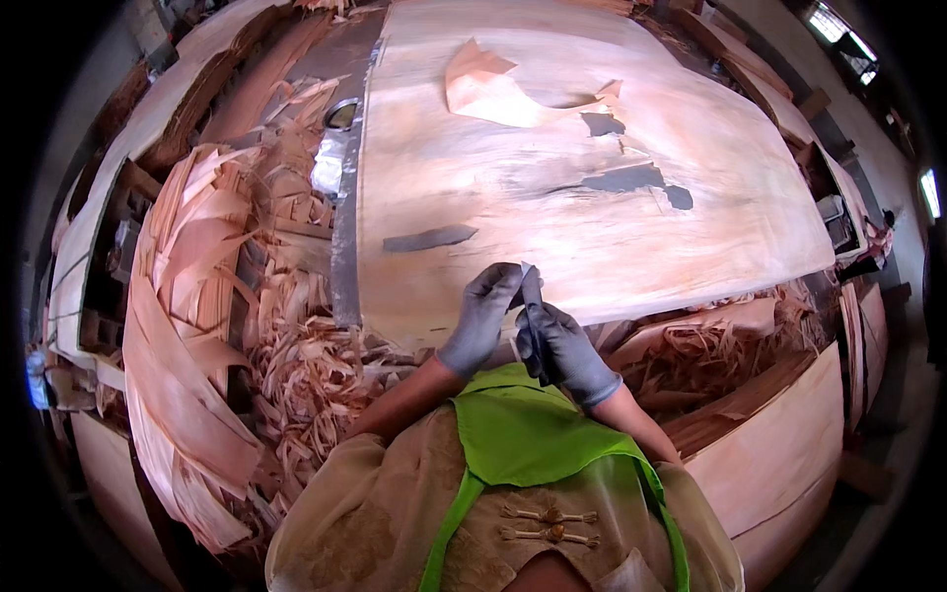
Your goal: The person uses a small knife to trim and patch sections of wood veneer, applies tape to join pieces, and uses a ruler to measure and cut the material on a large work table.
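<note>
Both my hands wear grey gloves and meet at the near edge of a broad, pale wood veneer sheet (592, 247). My right hand (575, 357) is closed around a dark, narrow knife (534, 308), held upright with a pale tip at its top. At that upper end the fingers of my left hand (480, 318) are pinched together against it. Dark grey gaps show in the veneer, one long gap (429, 239) at left and several farther off. A loose, curled veneer strip (493, 94) lies on the far part of the sheet.
Torn veneer scraps (306, 380) heap up left of the table, beside long hanging veneer strips (182, 375). A round metal-rimmed object (342, 114) and a white wrapped item (328, 163) lie by the sheet's left edge. Stacked veneer (779, 444) stands at the near right.
</note>
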Tool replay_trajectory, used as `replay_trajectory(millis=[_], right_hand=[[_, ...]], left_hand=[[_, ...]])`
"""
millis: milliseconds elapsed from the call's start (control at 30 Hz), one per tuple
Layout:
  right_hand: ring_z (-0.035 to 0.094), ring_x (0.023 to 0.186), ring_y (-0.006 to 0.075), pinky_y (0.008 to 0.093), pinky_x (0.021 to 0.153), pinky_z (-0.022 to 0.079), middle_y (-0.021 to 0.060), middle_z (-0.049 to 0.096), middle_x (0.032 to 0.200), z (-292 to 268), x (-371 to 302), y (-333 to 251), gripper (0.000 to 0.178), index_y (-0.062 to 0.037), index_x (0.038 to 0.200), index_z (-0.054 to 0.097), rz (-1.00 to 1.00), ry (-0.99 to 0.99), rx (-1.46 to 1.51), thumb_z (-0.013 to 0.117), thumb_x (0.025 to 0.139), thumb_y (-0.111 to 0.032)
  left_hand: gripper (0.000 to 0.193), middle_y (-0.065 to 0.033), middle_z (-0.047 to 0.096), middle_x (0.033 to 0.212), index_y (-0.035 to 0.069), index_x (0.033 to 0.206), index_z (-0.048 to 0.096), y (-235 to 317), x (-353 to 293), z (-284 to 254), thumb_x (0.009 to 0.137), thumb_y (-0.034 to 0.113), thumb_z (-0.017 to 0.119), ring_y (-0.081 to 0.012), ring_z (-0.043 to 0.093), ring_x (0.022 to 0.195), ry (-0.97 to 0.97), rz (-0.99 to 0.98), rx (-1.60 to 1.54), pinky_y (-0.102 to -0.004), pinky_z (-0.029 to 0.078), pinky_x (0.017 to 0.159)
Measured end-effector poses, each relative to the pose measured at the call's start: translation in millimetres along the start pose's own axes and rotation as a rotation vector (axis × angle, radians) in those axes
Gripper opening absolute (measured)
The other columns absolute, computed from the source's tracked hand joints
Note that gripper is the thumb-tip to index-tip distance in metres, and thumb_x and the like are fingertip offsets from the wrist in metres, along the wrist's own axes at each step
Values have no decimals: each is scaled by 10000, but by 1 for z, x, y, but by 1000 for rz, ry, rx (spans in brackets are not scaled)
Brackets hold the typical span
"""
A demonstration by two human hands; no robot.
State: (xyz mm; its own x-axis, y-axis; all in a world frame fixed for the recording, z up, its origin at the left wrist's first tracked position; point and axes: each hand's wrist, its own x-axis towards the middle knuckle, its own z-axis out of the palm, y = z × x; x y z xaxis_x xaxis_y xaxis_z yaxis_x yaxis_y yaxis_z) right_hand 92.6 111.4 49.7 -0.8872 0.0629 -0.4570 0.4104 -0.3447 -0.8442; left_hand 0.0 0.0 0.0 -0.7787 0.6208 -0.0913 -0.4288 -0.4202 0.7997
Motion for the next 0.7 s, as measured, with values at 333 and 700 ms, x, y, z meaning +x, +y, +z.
replay_trajectory(millis=[333,700], right_hand=[[437,520,60,222,472,369,-19,477,639,22,31,44,239,-60,967,536,-302,-23,-414,466,986,-288],[443,512,33,178,469,365,-29,501,641,-4,3,-1,311,-71,921,546,-238,-50,-281,447,986,-359]], left_hand=[[183,-94,615,978,52,1032,556,51,21,-64,954,206,499,-172,597,910,338,200,-227,-296,496,829],[99,-20,505,819,31,951,509,60,-13,-9,955,109,448,-96,474,694,-93,161,369,-258,420,660]])
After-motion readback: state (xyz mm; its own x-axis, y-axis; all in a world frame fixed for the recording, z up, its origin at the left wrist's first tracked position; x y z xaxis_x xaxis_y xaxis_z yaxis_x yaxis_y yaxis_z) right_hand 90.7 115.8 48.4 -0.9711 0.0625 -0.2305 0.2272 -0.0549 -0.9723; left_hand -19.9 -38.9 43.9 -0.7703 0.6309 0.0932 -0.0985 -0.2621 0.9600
